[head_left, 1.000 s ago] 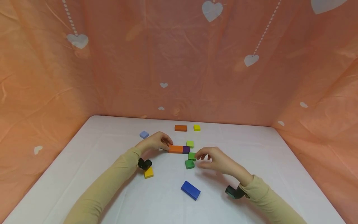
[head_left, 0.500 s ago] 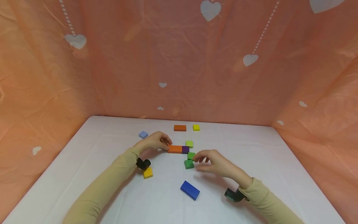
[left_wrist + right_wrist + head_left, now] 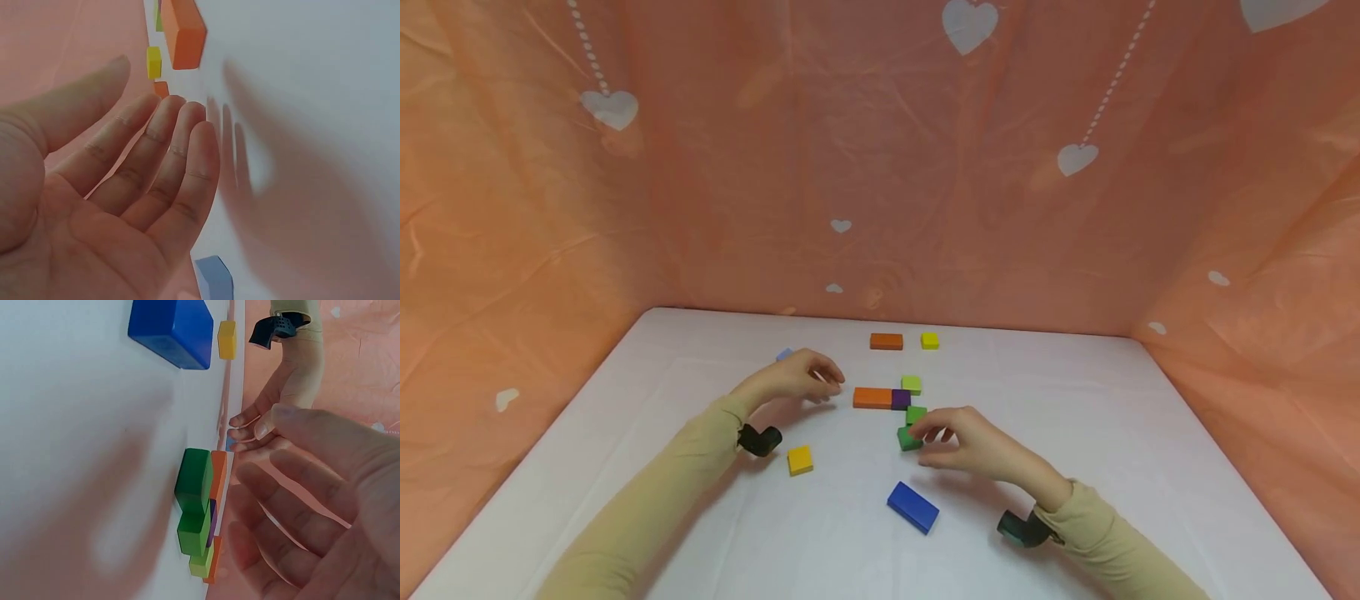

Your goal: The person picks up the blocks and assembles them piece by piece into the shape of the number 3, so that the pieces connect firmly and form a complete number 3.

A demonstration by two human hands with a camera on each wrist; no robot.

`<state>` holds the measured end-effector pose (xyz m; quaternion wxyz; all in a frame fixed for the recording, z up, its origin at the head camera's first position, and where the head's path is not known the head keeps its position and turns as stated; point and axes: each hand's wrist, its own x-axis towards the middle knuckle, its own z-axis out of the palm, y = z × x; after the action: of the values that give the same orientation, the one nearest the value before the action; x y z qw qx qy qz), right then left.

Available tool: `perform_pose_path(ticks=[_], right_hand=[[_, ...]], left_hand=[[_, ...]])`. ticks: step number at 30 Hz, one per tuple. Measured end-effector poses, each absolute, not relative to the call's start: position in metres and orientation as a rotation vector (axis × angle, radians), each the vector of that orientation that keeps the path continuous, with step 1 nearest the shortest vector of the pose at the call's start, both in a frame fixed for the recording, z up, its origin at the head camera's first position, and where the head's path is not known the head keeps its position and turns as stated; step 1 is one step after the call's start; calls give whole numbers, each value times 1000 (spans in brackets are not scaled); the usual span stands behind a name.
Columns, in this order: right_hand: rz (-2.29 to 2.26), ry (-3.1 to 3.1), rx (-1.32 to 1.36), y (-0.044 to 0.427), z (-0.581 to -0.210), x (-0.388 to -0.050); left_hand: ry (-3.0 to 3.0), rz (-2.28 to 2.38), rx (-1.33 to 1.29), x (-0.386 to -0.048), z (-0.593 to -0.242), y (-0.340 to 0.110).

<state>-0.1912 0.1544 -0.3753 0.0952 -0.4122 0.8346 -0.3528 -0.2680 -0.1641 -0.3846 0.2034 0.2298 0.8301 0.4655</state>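
Note:
My left hand (image 3: 790, 377) hovers above the table left of an orange block (image 3: 872, 398), fingers relaxed and holding nothing. That orange block's right end meets a purple block (image 3: 901, 400). A lime block (image 3: 911, 384) lies just behind the purple one. In front sit a light green block (image 3: 916, 414) and a dark green block (image 3: 909, 439), corner to corner. Beside the dark green block hangs my right hand (image 3: 973, 447), loosely curved with nothing in it; the right wrist view shows its fingers (image 3: 275, 506) apart from the green blocks.
A blue block (image 3: 913, 507) and a yellow-orange block (image 3: 801, 460) lie nearer the front. At the back are a dark orange block (image 3: 887, 342) and a yellow block (image 3: 930, 341). A pale blue block (image 3: 214, 278) lies behind my left hand. Cloth walls (image 3: 880, 167) surround the white table (image 3: 1037, 367).
My left hand has let go of the orange block's left end and moved away to the left. My right hand has shifted slightly toward the front, past the dark green block.

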Motion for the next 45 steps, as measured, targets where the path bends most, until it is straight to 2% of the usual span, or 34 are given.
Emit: perform_pose_path(ticks=[16,26,45], right_hand=[[-1037,2429,-1128,155,-383,-179],[-1030,2412,-1056,155,-390,-168],[-997,2399,-991,142,-397,-158]], left_hand=[[2337,1267,677,-235,-381,-190],[2369,1149,747,-216,-377,-195],[2331,1220,704,-194,-385,-197]])
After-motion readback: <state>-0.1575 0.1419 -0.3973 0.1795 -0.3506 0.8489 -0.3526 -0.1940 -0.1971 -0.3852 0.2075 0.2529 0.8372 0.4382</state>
